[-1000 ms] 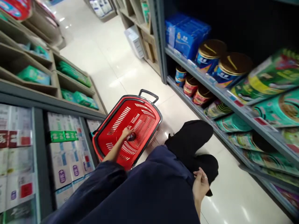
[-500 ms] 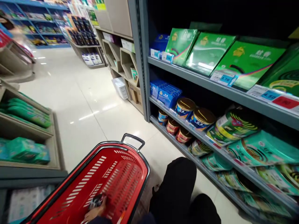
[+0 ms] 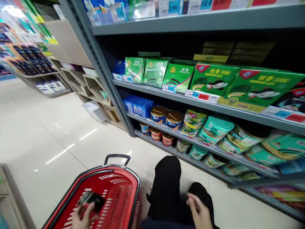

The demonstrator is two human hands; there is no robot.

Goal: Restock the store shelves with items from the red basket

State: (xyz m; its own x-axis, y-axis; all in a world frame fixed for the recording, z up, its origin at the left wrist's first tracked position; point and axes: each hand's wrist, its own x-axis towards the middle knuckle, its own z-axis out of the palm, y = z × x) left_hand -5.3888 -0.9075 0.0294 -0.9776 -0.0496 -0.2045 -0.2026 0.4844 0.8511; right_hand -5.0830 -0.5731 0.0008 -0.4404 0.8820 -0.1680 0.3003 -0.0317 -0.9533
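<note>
A red shopping basket (image 3: 124, 181) with a dark handle stands on the floor at the bottom left. My left hand (image 3: 82, 218) is inside it, fingers curled on a small dark packet (image 3: 91, 201) that is blurred. My right hand (image 3: 200, 211) rests on my black-trousered knee (image 3: 166, 178) at the bottom centre, fingers loosely apart and holding nothing that I can see.
A grey shelf unit (image 3: 190, 98) fills the right side. It carries green mosquito-coil boxes (image 3: 212, 81), round tins (image 3: 166, 117) and blue boxes (image 3: 139, 106). Pale glossy floor (image 3: 47, 133) stretches left toward further shelves (image 3: 35, 63). A low shelf corner (image 3: 9, 197) sits at the bottom left.
The view has tilted up and turned right, bringing upper shelves into sight. My left hand stays in the basket with the dark packet. My right hand has come back into view on my knee.
</note>
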